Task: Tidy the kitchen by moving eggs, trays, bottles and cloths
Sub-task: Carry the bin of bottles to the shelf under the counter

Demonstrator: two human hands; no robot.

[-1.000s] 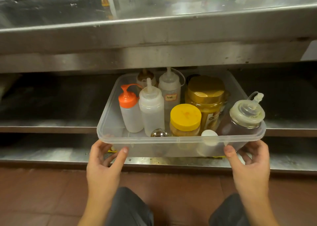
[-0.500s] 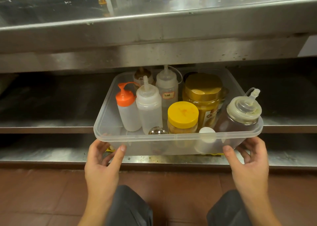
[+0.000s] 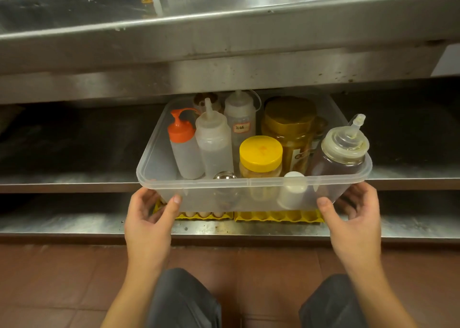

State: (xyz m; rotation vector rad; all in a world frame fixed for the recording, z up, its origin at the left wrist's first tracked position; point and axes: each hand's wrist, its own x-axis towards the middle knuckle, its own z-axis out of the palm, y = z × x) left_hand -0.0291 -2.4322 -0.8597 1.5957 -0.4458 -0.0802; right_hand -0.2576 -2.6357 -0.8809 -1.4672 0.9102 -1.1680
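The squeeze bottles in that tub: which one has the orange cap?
The leftmost squeeze bottle; its cap is orange, while the other bottles' caps are translucent.

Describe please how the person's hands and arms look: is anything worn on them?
Both the left hand and the right hand are bare: no gloves, rings or watch visible. The forearms are bare too, with no sleeves in view. Fingernails are short and unpainted.

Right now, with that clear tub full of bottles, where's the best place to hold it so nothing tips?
Probably as it is held: the clear plastic tub at its two near corners, from the front and below. The left hand and right hand each put a thumb on the front wall and fingers underneath. The tub is wide and loaded with upright bottles, so spread support under the base should keep it level.
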